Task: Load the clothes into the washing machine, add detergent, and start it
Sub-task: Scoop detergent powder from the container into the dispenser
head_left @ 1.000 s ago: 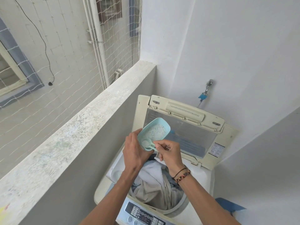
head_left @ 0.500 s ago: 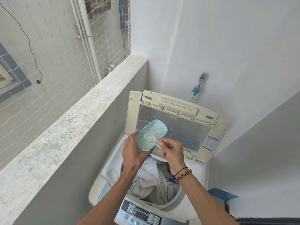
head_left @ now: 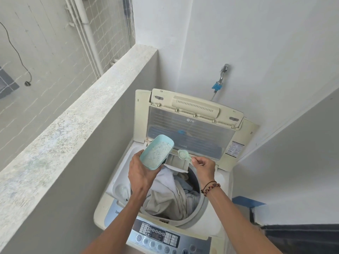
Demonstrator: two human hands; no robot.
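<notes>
left hand [head_left: 141, 175] grips the detergent tub [head_left: 156, 152]; right hand [head_left: 203, 165] pinches a filled scoop [head_left: 184, 154] above the open drawer [head_left: 178, 164].

Both forearms are bare and sleeveless, and the right wrist wears a thin black cord bracelet [head_left: 208, 184] beside a brown-and-red beaded bracelet [head_left: 212, 187].

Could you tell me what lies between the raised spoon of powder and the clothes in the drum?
In the head view, the pulled-out detergent drawer lies between the spoon and the clothes.
</notes>
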